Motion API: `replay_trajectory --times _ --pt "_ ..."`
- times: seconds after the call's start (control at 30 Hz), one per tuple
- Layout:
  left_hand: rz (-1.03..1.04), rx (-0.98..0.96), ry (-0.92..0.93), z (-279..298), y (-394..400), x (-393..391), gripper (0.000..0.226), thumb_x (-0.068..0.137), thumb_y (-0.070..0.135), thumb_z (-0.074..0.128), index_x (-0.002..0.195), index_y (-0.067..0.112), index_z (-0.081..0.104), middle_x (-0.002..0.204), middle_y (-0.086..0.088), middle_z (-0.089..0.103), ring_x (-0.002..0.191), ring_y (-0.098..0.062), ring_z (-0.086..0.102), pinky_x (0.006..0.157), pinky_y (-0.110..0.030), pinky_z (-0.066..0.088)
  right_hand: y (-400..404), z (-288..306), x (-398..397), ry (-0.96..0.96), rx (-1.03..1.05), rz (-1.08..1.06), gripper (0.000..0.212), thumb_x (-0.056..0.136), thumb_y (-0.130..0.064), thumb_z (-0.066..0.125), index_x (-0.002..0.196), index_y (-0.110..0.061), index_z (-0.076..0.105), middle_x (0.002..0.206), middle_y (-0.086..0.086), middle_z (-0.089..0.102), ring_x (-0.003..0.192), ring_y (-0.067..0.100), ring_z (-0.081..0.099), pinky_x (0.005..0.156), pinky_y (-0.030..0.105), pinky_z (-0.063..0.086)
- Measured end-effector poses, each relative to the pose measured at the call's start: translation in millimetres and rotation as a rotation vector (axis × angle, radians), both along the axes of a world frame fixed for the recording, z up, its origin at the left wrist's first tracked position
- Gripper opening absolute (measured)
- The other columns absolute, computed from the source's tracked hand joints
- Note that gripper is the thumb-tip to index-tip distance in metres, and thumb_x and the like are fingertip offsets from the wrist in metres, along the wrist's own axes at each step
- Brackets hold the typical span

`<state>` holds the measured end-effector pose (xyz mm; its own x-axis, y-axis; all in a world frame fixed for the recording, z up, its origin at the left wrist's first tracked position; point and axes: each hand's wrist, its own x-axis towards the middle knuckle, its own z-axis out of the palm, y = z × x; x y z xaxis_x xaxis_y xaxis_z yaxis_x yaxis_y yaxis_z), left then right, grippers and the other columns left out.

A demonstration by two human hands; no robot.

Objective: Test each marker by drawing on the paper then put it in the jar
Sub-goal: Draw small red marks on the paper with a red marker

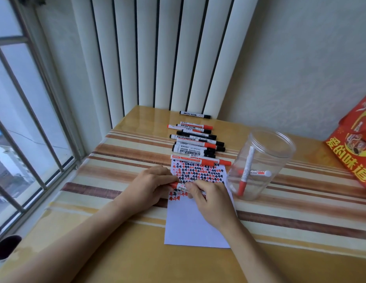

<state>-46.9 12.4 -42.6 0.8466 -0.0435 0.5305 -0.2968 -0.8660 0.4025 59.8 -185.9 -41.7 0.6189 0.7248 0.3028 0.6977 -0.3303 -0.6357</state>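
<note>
From the head view we see both hands meet over the white paper (195,219) on the glossy striped table (290,217). Our left hand (151,183) holds a red marker (178,185) by its cap end in a narrow grip; our right hand (210,201) curls round the barrel, hiding it. The clear plastic jar (278,148) holds two slim markers.

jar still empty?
No, the clear plastic jar already holds two red-capped white markers, one leaning upright and one lying across the bottom.
</note>
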Motion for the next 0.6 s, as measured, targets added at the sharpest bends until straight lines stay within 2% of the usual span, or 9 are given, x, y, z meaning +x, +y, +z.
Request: replay_trajectory --times 0.07,0.17,0.2,0.27,0.33,0.4,0.43,0.5,0.6 --pt "-0.010 0.006 0.001 -2 0 1 0.025 0.084 0.004 0.074 0.110 0.002 0.074 0.094 -0.006 0.069 0.085 -0.023 0.063 0.075 -0.031 0.050 -1 -2 2 0.036 -0.010 -0.001 0.045 0.105 -0.042 0.055 0.082 -0.009 0.073 0.073 0.000 0.075 0.068 0.019 0.070 0.067 0.043 0.052" --pt "0.006 0.007 0.002 -5 -1 3 0.025 0.087 0.004 0.071 0.112 0.003 0.073 0.097 -0.005 0.068 0.089 -0.021 0.063 0.079 -0.030 0.049 0 -2 2 0.081 0.028 -0.008 0.038 0.106 -0.037 0.057 0.079 -0.011 0.066 0.070 0.005 0.068 0.068 0.025 0.064 0.067 0.046 0.051" --pt "0.025 0.001 0.000 -6 -1 4 0.025 0.088 0.006 0.070 0.113 0.005 0.072 0.099 -0.004 0.068 0.090 -0.020 0.062 0.079 -0.029 0.049 0 0 1 0.075 0.077 -0.012 0.029 0.105 -0.032 0.060 0.083 -0.014 0.066 0.074 0.001 0.067 0.073 0.020 0.064 0.069 0.043 0.053" --pt "0.077 -0.013 -0.021 -5 -1 5 0.025 0.092 0.015 0.066 0.115 0.007 0.071 0.101 -0.001 0.068 0.092 -0.019 0.063 0.080 -0.030 0.050 1 10 1 0.093 0.213 -0.038 0.009 0.101 -0.025 0.064 0.093 -0.022 0.067 0.091 -0.008 0.067 0.088 0.014 0.066 0.074 0.028 0.054" --pt "0.118 -0.017 -0.037 -5 0 6 0.031 0.097 0.030 0.059 0.118 0.010 0.070 0.105 0.001 0.069 0.093 -0.018 0.064 0.080 -0.034 0.052 3 23 0 0.222 0.360 -0.016 0.004 0.098 -0.020 0.063 0.099 -0.025 0.063 0.094 -0.008 0.064 0.076 0.011 0.063 0.066 0.026 0.051" --pt "0.141 -0.032 0.008 -7 2 7 0.038 0.099 0.040 0.055 0.128 0.018 0.065 0.116 0.005 0.067 0.103 -0.016 0.063 0.086 -0.038 0.051 3 32 -2 0.300 0.462 0.017 0.007 0.097 -0.017 0.062 0.102 -0.022 0.061 0.086 -0.002 0.063 0.061 0.014 0.056 0.055 0.038 0.047" --pt "0.162 -0.033 0.051 -11 3 8 0.042 0.099 0.044 0.054 0.136 0.025 0.058 0.126 0.007 0.063 0.113 -0.014 0.060 0.094 -0.038 0.049 2 36 -3 0.286 0.490 0.007 0.008 0.097 -0.017 0.062 0.103 -0.022 0.061 0.080 0.000 0.064 0.060 0.015 0.058 0.054 0.041 0.047" --pt "0.222 -0.002 0.158 -17 5 9 0.053 0.099 0.055 0.047 0.149 0.040 0.039 0.148 0.012 0.048 0.138 -0.008 0.041 0.110 -0.040 0.036 -1 46 -4 0.175 0.524 -0.053 0.009 0.100 -0.018 0.062 0.107 -0.023 0.062 0.074 -0.001 0.065 0.061 0.016 0.064 0.055 0.038 0.049" --pt "0.259 0.155 0.294 -25 5 14 0.060 0.097 0.069 0.027 0.153 0.048 0.025 0.162 0.015 0.025 0.152 0.000 0.007 0.123 -0.042 0.015 -11 69 1 -0.076 0.552 -0.174 0.017 0.104 -0.013 0.060 0.116 -0.024 0.061 0.087 -0.006 0.070 0.071 0.015 0.071 0.061 0.036 0.056"
